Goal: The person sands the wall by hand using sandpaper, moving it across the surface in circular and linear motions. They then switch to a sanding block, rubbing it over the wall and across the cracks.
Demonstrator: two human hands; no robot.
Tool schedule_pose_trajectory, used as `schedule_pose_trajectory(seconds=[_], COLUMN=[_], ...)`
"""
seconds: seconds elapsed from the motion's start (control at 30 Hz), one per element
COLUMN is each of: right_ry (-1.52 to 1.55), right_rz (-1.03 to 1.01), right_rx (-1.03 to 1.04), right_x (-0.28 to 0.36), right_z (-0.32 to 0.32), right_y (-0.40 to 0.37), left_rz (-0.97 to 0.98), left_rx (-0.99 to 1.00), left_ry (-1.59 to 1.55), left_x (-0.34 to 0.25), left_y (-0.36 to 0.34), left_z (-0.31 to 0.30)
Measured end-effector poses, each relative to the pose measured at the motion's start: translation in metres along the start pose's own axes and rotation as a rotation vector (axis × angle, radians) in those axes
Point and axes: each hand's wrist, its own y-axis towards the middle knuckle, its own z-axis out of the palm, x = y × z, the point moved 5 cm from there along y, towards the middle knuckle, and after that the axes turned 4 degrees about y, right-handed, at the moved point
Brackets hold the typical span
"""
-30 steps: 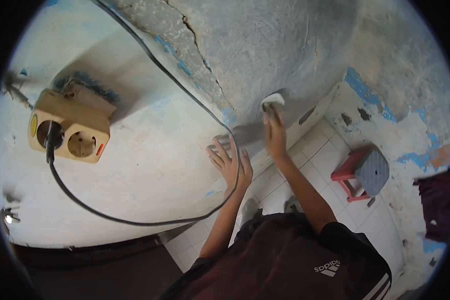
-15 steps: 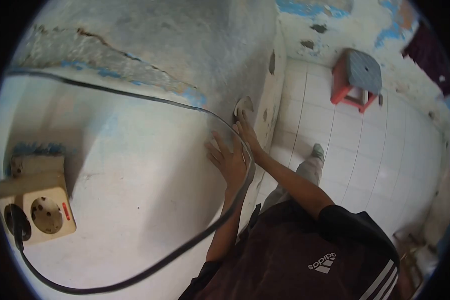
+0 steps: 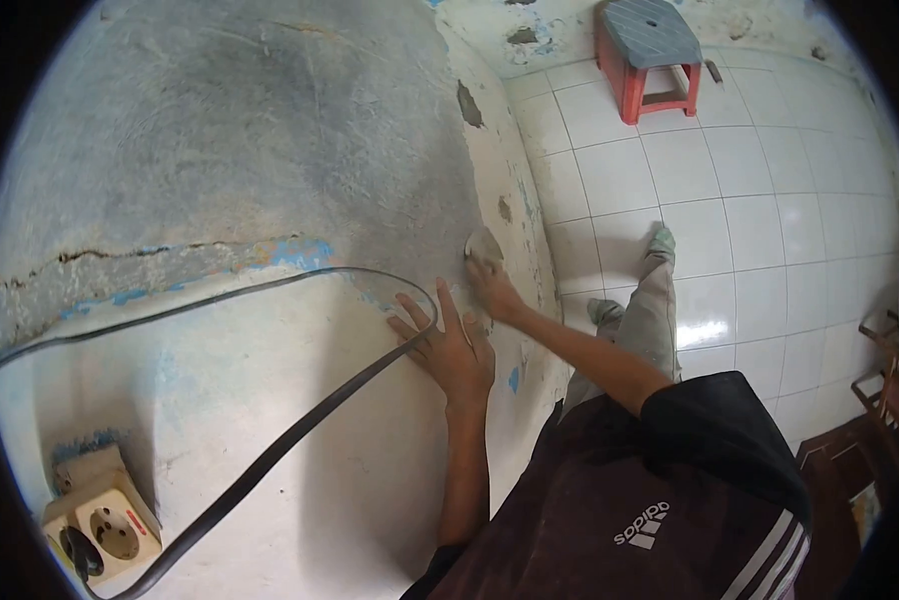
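Downward we look along patchy wall (image 3: 220, 150). Our right hand (image 3: 492, 290) pinches sandpaper piece (image 3: 483, 243) flat against plaster, near floor corner. Our left hand (image 3: 450, 350) braces, fingers spread wide, touching black cable (image 3: 270, 460). Risk, we judge: snagged cable tugs plug (image 3: 75, 550) from socket (image 3: 110, 530).
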Motion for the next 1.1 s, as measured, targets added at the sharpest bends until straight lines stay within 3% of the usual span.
schedule_pose_trajectory(seconds=[0.1,0.23,0.3,0.33,0.47,0.57,0.63,0.77,0.83,0.93,1.03,1.1], right_ry=[0.060,0.167,0.387,0.385,0.220,0.344,0.260,0.414,0.233,0.180,0.238,0.493], right_rz=[-0.145,-0.151,0.069,0.063,-0.190,-0.072,0.099,0.003,-0.030,-0.076,0.023,0.040], right_rx=[-0.154,-0.193,-0.093,-0.094,-0.267,-0.162,0.047,-0.051,-0.135,-0.150,-0.074,-0.043], right_x=[0.002,0.001,-0.010,-0.017,-0.005,0.012,0.001,-0.042,-0.057,-0.040,-0.022,-0.010], right_z=[0.035,0.021,-0.002,0.005,0.028,0.028,0.039,0.047,0.038,0.039,0.059,0.043], right_y=[-0.052,-0.038,0.000,0.003,-0.026,-0.070,-0.076,-0.014,0.019,0.006,-0.033,-0.053], left_rz=[-0.008,-0.010,-0.019,-0.018,-0.024,-0.041,-0.029,-0.087,-0.105,-0.107,-0.103,-0.140], left_rx=[0.053,0.066,0.077,0.071,0.068,0.071,0.045,0.166,0.172,0.186,0.204,0.224], left_ry=[0.019,-0.014,-0.015,-0.016,0.032,0.084,0.127,0.062,0.061,0.100,0.127,0.129], left_x=[-0.003,-0.010,-0.009,-0.009,-0.015,-0.015,-0.017,-0.023,-0.021,-0.021,-0.025,-0.030], left_y=[-0.001,-0.004,-0.004,-0.005,0.003,0.003,0.004,0.011,0.013,0.023,0.035,0.045], left_z=[0.008,0.015,0.019,0.021,0.020,0.028,0.031,0.037,0.037,0.043,0.056,0.057])
